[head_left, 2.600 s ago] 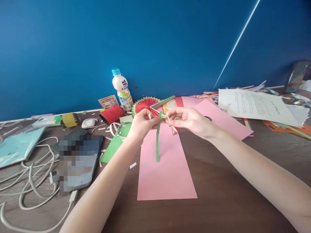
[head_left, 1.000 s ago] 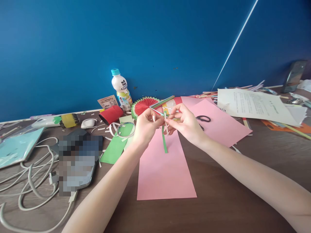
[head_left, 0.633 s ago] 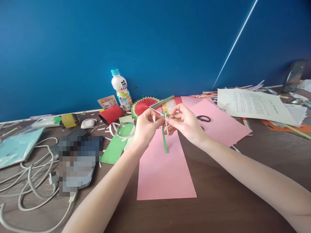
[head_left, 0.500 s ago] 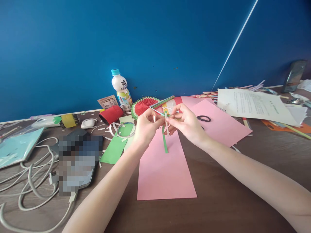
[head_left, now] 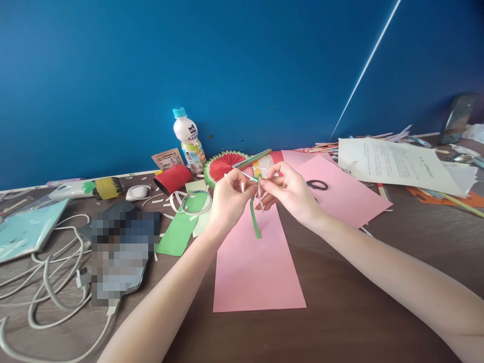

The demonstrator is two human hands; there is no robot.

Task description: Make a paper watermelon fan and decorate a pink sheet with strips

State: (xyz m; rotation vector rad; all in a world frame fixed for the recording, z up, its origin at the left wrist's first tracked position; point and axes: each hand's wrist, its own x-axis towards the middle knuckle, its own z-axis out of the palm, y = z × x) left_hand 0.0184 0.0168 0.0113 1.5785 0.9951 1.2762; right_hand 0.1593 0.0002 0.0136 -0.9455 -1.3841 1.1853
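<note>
Green paper strip (head_left: 256, 219) held in the air between both hands, above the far part of a pink sheet (head_left: 260, 275). Left hand (head_left: 231, 197): thumb and forefinger drawn together in a pinch on the strip, a little below its upper end; exact contact hidden behind the thumb. Upper end shows just right of the left thumb tip, at the right fingertips; the loose tail hangs below the left thumb, running toward the near side, clear of all fingers. Right hand (head_left: 290, 194): thumb and forefinger closed on a narrow white strip (head_left: 261, 195), which hangs right of the green tail; cannot tell whether they also press the green. Other right fingers loosely curled. Right of that hand, a black loop handle (head_left: 321, 188) on a second pink sheet (head_left: 355, 204); far left of the fingertips, a red pleated fan (head_left: 224, 166)
</note>
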